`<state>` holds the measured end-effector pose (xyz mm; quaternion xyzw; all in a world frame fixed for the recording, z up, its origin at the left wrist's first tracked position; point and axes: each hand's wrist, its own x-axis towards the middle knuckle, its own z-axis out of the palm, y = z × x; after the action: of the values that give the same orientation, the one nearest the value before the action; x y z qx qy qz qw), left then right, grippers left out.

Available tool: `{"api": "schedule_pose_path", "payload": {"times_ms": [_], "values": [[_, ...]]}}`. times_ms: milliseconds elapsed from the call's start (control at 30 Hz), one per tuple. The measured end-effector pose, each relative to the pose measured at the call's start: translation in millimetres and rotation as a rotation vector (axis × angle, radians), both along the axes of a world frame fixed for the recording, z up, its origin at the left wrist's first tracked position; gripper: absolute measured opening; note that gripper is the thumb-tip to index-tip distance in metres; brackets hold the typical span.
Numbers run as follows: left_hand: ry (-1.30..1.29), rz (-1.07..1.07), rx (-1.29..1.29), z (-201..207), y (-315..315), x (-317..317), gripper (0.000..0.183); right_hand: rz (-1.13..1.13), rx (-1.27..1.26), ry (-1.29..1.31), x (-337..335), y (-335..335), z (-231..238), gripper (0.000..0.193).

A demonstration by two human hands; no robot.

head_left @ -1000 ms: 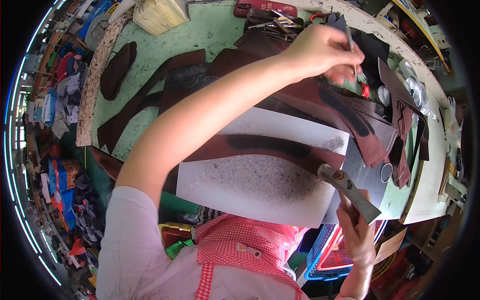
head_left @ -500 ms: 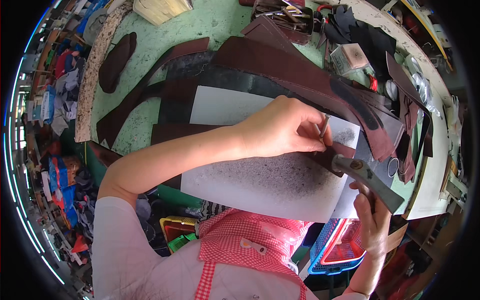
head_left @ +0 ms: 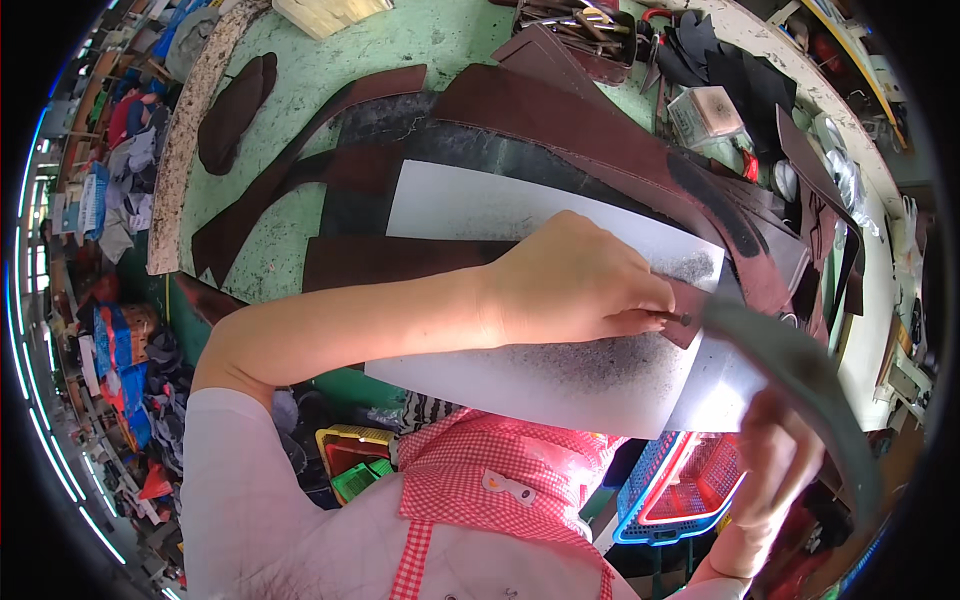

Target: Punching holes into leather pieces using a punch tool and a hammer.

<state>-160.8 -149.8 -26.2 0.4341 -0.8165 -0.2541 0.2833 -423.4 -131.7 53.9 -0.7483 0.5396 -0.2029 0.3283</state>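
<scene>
My left hand [head_left: 585,285] reaches across the work, its fingers closed on a slim metal punch [head_left: 680,319]. Only the punch's end shows beyond the fingertips, and its other end is hidden. Beneath lies a dark brown leather strip [head_left: 684,338], partly covered by my hand. The strip rests on a white sheet [head_left: 530,375] strewn with dark specks. At the right, my right hand [head_left: 775,450] is wrapped round a hammer [head_left: 815,385], both smeared by motion. The hammer's grey head reaches close to the punch; whether they touch I cannot tell.
Cut brown leather pieces [head_left: 560,115] lie around the sheet on the green table [head_left: 330,65]. A tin of tools [head_left: 590,35] and a clear box [head_left: 706,115] stand at the back. Blue and red baskets [head_left: 665,500] sit below the table's near edge.
The punch has gone from standing upright to lying tilted, its end now pointing right. My left hand has turned and lowered slightly. My right hand and the hammer have swung rightward and blurred.
</scene>
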Motion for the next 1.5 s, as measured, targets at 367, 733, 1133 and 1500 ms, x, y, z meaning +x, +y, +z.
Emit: {"api": "schedule_pose_path", "payload": {"times_ms": [367,733,1133,1500], "values": [[0.300,0.022,0.372,-7.0,-5.8,10.6,0.013,-0.041,-0.086,-0.245,3.1,-9.0,-1.2,0.061],[0.455,0.024,0.482,-6.8,-7.6,17.7,0.013,0.061,0.048,-0.305,15.0,-16.7,9.8,0.060],[0.151,0.056,0.133,-1.1,3.9,8.7,0.010,0.633,0.894,-0.150,-30.6,-71.3,24.5,0.052],[0.492,0.134,0.306,-17.7,4.6,21.2,0.013,0.041,-0.008,-0.283,29.6,-16.1,10.3,0.065]]}}
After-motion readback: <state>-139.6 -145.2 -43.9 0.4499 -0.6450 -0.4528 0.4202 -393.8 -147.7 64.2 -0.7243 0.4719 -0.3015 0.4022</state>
